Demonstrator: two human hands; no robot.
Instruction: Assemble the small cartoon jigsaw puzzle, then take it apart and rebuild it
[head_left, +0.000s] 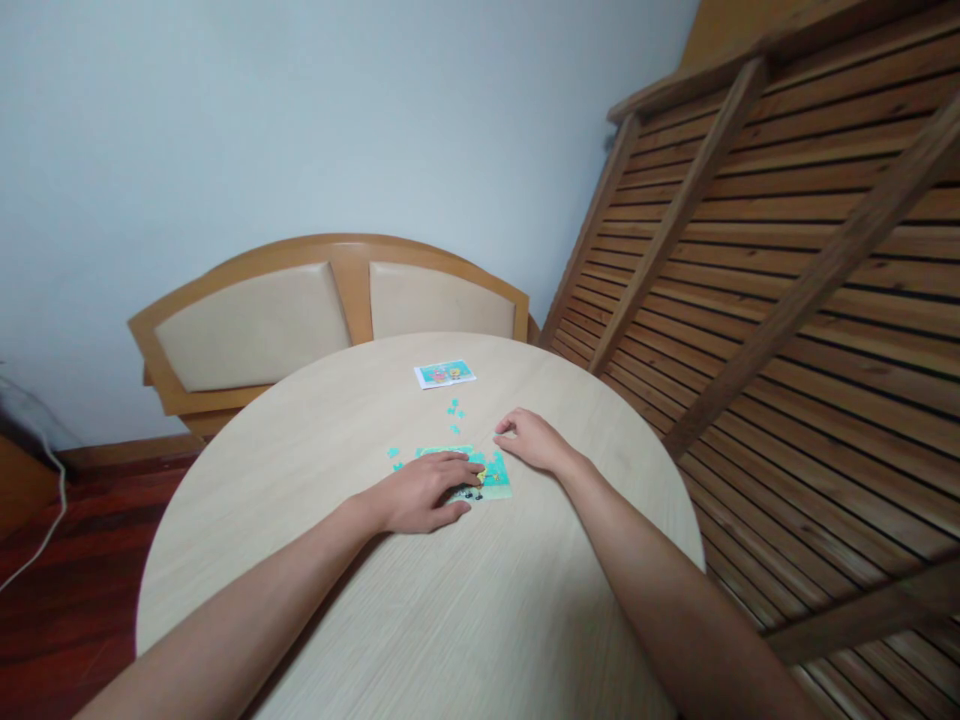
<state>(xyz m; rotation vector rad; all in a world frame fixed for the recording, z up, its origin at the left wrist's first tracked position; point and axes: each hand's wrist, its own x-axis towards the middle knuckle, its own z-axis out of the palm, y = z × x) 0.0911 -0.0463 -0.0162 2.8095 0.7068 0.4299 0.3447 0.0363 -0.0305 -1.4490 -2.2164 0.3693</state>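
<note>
A partly assembled jigsaw puzzle (495,490), teal with yellow cartoon figures, lies on the round table. My left hand (431,490) rests palm down over its left and middle, fingers stretched out, covering much of the picture. At the puzzle's upper right corner is my right hand (529,438). Its thumb and forefinger are drawn together in a pinch; whatever may be between them is too small to make out. Loose teal puzzle pieces (454,408) are scattered above the puzzle, and another loose piece (394,453) lies to its left.
Beyond the pieces lies a white-edged picture card or booklet (445,374) with similar cartoon art. The pale round table (337,620) fills the foreground. A padded wooden headboard (351,290) stands behind it against the wall, and a slatted wooden panel (750,270) leans at the right.
</note>
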